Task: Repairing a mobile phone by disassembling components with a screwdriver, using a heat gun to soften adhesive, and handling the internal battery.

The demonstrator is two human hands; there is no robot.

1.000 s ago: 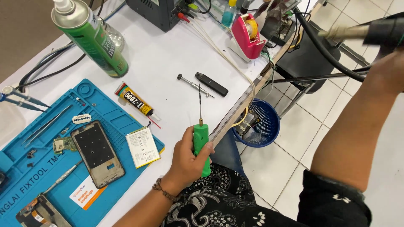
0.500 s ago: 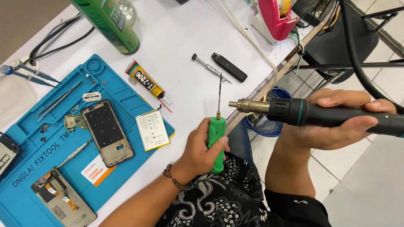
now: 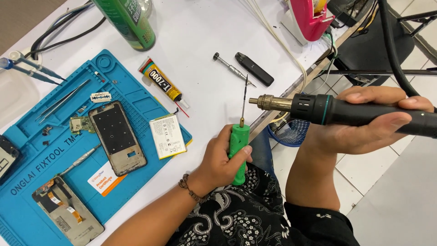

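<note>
I am holding the green-handled screwdriver point(image 3: 238, 148) upright in my left hand point(image 3: 218, 159), near the table point(image 3: 205, 41) edge, while my right hand point(image 3: 359, 120) is clasping the hot-air wand point(image 3: 327, 109) (nozzle levelled at its thin shaft, apparently to warm it).

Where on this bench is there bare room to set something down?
The white table is bare between the green spray can, the glue tube and the small screwdriver. Another patch lies between the battery and the left hand. The blue mat is crowded with phone parts and tweezers.
</note>
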